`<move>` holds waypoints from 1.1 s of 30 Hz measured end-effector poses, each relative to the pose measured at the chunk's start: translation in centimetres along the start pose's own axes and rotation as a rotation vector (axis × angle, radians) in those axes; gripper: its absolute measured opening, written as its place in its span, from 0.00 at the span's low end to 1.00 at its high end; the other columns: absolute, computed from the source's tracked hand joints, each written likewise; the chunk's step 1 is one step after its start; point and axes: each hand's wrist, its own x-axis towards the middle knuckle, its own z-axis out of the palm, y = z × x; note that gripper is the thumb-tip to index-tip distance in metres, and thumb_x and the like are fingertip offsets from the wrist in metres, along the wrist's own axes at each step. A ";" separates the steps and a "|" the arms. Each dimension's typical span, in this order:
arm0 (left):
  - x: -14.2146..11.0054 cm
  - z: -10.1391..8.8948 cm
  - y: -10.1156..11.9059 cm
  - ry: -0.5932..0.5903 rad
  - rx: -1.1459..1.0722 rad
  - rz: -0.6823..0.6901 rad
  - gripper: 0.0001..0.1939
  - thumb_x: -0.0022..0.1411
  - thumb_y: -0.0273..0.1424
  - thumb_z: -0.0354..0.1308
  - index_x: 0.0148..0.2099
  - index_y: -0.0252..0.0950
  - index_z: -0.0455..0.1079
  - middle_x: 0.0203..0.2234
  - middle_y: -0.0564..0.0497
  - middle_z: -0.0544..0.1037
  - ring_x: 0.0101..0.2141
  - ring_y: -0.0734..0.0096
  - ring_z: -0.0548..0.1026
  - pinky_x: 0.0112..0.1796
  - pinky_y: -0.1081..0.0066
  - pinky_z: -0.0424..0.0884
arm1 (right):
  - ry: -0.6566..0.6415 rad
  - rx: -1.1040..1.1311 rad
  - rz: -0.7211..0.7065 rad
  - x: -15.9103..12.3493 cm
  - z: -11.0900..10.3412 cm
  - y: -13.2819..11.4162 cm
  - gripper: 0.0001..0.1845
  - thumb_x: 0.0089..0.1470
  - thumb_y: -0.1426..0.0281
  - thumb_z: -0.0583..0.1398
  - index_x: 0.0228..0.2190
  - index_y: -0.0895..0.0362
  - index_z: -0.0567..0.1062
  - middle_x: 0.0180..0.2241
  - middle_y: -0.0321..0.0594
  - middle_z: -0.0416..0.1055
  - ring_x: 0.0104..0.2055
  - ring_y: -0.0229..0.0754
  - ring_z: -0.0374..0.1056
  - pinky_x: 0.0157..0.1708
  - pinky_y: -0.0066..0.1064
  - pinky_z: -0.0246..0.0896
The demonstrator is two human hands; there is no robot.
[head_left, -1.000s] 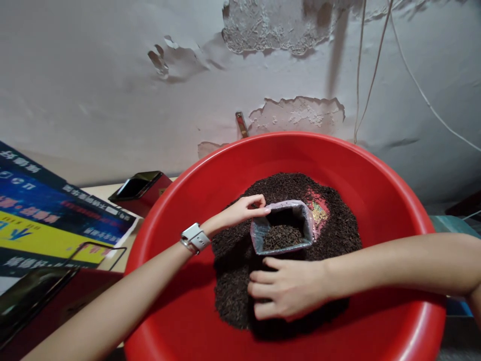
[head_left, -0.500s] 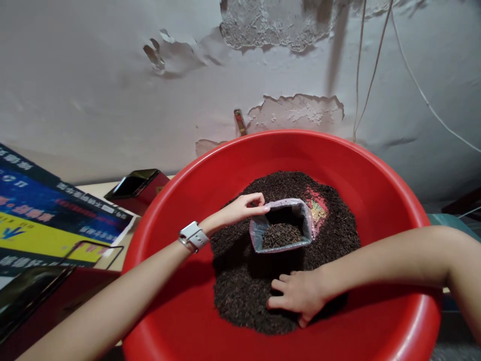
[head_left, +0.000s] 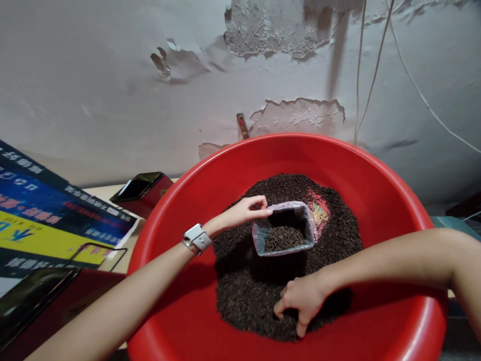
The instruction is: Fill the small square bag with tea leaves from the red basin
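My left hand [head_left: 250, 209], with a pale watch on the wrist, pinches the upper left rim of a clear plastic bag [head_left: 259, 240], which stands open in a box shape. Some dark dried leaves [head_left: 284, 238], looking like loose tea, lie inside it. Below and around the bag spreads a heap of the same leaves [head_left: 244, 301] in a red plastic basin [head_left: 391, 200]. My right hand [head_left: 302, 301] is palm down at the heap's near side, its thumb apart and its bent fingertips sunk in the leaves. Those fingertips are partly hidden.
Dark red tins [head_left: 145, 188] with open tops stand left of the basin, one [head_left: 60, 301] nearer me. A printed blue and yellow board [head_left: 45, 215] leans beside them. Behind is a peeling wall [head_left: 112, 90] with hanging cords [head_left: 361, 75].
My right hand has shifted slightly, its fingers curling further into the leaves and its thumb standing further apart. My left hand keeps its pinch on the bag. The view has tilted a little.
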 end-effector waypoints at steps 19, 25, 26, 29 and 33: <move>0.0 0.1 0.1 0.023 -0.008 0.013 0.18 0.53 0.45 0.53 0.29 0.34 0.60 0.25 0.56 0.63 0.28 0.74 0.61 0.30 0.74 0.58 | 0.937 -0.670 0.227 -4.3 -6.5 -0.8 0.09 0.55 0.74 0.49 0.36 0.61 0.67 0.37 0.47 0.64 0.43 0.48 0.57 0.47 0.46 0.49; -0.1 0.0 0.0 0.009 -0.001 0.011 0.17 0.54 0.44 0.53 0.30 0.34 0.60 0.25 0.57 0.63 0.27 0.76 0.60 0.29 0.75 0.57 | 0.753 -0.625 -0.105 -3.2 -3.9 -2.0 0.09 0.56 0.71 0.48 0.35 0.60 0.67 0.34 0.42 0.63 0.38 0.43 0.58 0.40 0.37 0.53; -0.1 0.0 0.0 0.008 0.004 0.014 0.17 0.54 0.44 0.53 0.30 0.34 0.60 0.25 0.57 0.63 0.27 0.76 0.60 0.29 0.75 0.57 | 0.706 -0.593 -0.157 -2.9 -3.2 -2.2 0.09 0.55 0.68 0.51 0.36 0.60 0.66 0.35 0.43 0.63 0.38 0.43 0.58 0.39 0.36 0.54; -0.1 -0.1 -0.2 0.007 0.021 0.024 0.17 0.54 0.45 0.53 0.30 0.35 0.60 0.24 0.57 0.62 0.26 0.76 0.60 0.29 0.75 0.56 | 0.555 -0.480 -0.214 -2.1 -1.4 -2.2 0.24 0.47 0.59 0.59 0.41 0.61 0.65 0.39 0.45 0.63 0.40 0.45 0.59 0.37 0.35 0.56; 0.0 -0.1 -0.4 0.004 0.026 0.031 0.17 0.54 0.45 0.53 0.30 0.35 0.60 0.24 0.57 0.63 0.27 0.76 0.60 0.29 0.75 0.56 | 0.399 -0.342 -0.135 -1.3 0.2 -1.6 0.32 0.47 0.55 0.57 0.49 0.62 0.62 0.44 0.52 0.63 0.43 0.48 0.62 0.36 0.37 0.59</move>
